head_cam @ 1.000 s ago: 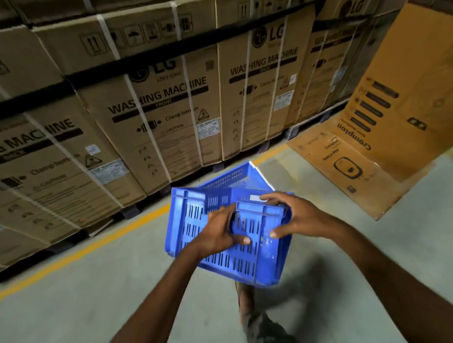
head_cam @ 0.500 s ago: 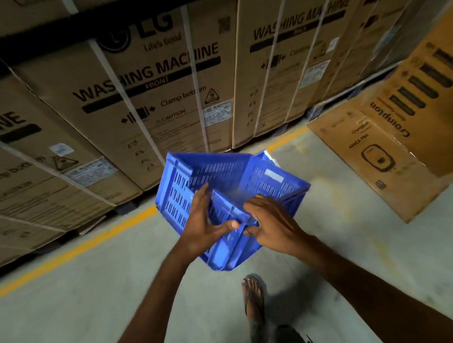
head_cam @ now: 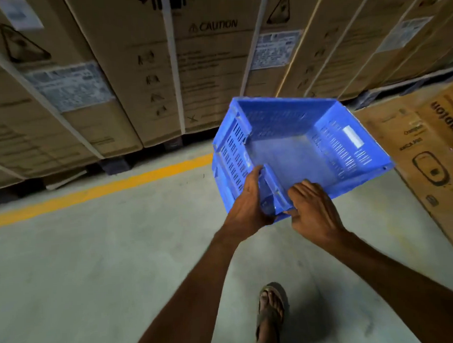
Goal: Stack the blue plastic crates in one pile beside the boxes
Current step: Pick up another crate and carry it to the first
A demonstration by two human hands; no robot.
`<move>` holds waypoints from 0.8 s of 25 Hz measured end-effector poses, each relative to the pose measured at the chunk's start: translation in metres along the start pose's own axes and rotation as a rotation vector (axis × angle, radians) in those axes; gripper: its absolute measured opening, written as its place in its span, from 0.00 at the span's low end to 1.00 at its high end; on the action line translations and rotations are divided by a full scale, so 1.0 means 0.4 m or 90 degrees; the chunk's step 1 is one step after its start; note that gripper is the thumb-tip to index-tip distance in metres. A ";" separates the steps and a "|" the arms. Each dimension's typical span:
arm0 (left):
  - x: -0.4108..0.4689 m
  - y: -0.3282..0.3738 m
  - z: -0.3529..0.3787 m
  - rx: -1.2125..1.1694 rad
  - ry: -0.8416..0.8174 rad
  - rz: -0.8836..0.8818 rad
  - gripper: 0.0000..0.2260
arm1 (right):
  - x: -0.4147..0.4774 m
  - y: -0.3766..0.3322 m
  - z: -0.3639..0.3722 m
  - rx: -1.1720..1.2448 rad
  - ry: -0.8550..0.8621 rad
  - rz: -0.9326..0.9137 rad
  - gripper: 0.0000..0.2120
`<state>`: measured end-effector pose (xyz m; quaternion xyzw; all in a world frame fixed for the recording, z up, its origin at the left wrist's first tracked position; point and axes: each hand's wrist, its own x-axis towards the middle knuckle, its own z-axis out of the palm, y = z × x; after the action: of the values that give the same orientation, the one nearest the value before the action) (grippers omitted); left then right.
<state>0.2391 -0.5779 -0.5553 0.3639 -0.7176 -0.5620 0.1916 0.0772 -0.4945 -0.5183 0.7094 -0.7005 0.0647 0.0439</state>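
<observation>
I hold one blue plastic crate (head_cam: 291, 148) in the air, mouth up and tilted slightly away from me, its slotted walls and bare inside showing. My left hand (head_cam: 247, 204) grips the near corner from the left side. My right hand (head_cam: 311, 209) grips the near rim just to the right of that corner. The crate hangs in front of the row of large cardboard washing machine boxes (head_cam: 145, 71). No other blue crate shows in this view.
A yellow line (head_cam: 100, 191) runs along the grey concrete floor in front of the boxes, which stand on dark pallets. A flattened Crompton carton (head_cam: 425, 161) lies on the floor at the right. My sandalled foot (head_cam: 272, 308) shows below the crate.
The crate has turned from side-on to mouth up and has moved forward and right, closer to the boxes. Both hands have shifted to its near corner. I have stepped closer to the boxes.
</observation>
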 end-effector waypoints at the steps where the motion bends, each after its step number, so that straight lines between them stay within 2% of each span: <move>1: 0.020 -0.053 0.007 0.004 0.003 0.002 0.54 | 0.010 0.000 0.049 -0.012 0.003 -0.011 0.06; 4: 0.095 -0.207 0.033 0.010 0.015 0.006 0.54 | 0.050 0.008 0.195 -0.042 -0.018 -0.038 0.10; 7: 0.156 -0.334 0.056 0.009 0.028 -0.003 0.51 | 0.082 0.018 0.303 -0.055 -0.045 -0.049 0.10; 9: 0.170 -0.385 0.080 0.016 0.033 -0.023 0.53 | 0.080 0.032 0.350 -0.060 -0.063 -0.076 0.11; 14: 0.143 -0.407 0.124 0.043 0.066 -0.038 0.55 | 0.050 0.049 0.392 -0.004 -0.075 -0.055 0.17; 20: 0.096 -0.412 0.135 -0.023 0.080 -0.080 0.53 | 0.020 0.015 0.370 0.049 -0.124 -0.026 0.18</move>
<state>0.2274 -0.5872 -0.7322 0.4395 -0.6697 -0.5617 0.2069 0.0759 -0.5252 -0.6635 0.7273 -0.6841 0.0217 -0.0505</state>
